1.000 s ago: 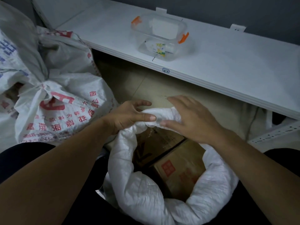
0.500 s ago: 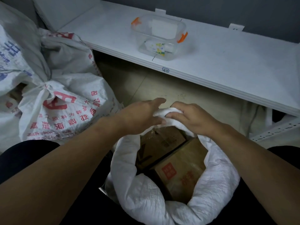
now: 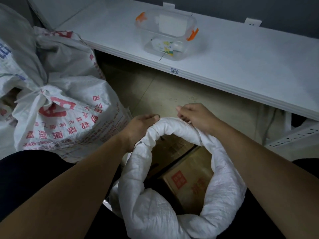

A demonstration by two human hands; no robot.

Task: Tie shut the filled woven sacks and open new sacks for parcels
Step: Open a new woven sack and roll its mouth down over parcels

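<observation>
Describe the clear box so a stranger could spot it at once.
Find the long white shelf running across the top of the view. The clear box stands on it, left of middle. It alone is see-through, with orange clips, unlike the red-printed sack on the floor.

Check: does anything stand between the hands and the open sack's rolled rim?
Nothing visible does: the left hand and right hand both grip the white woven sack's rolled rim; the cardboard boxes lie lower inside.

Cartons (image 3: 188, 183) lie in the open sack (image 3: 155, 214) beneath the left hand (image 3: 139, 129) and right hand (image 3: 196, 117), a tied sack (image 3: 69, 121) left of them, a tub (image 3: 168, 36) on the shelf (image 3: 250, 62) beyond
</observation>
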